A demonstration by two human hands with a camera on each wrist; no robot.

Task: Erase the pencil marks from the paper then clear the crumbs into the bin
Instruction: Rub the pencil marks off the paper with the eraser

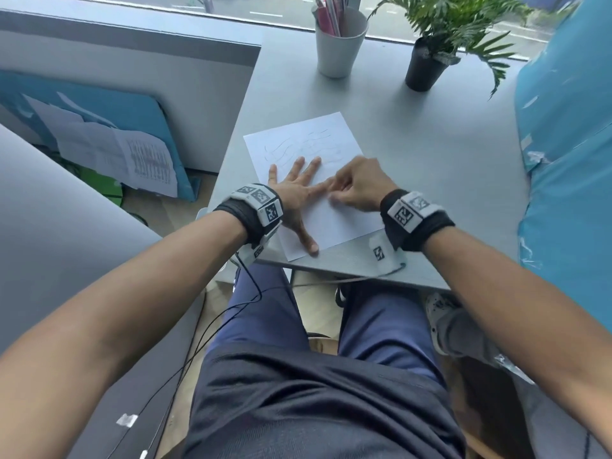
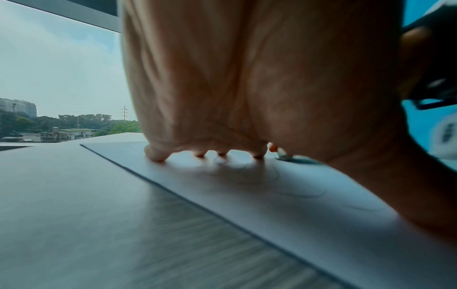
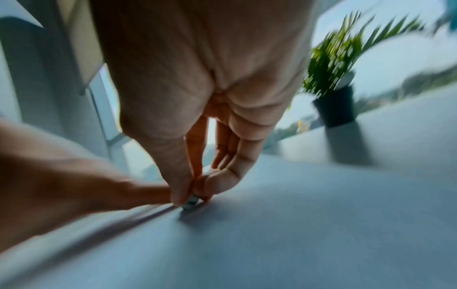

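Observation:
A white paper (image 1: 331,223) with faint wavy pencil marks (image 1: 298,145) lies on the grey desk (image 1: 430,167). My left hand (image 1: 296,188) lies flat on the sheet with fingers spread, holding it down; its fingertips (image 2: 155,156) press the paper (image 2: 296,195) in the left wrist view. My right hand (image 1: 347,190) is just right of the left fingers and pinches a small eraser (image 3: 190,201) between thumb and fingers, its tip down on the paper (image 3: 272,234). The eraser is hidden in the head view. No bin is in view.
A white cup (image 1: 337,44) of pens and a potted plant (image 1: 427,61) stand at the back of the desk. A blue surface (image 1: 569,160) bounds the right side. Loose printed sheets (image 1: 132,160) lie on the floor at left. The desk's front edge runs just behind my wrists.

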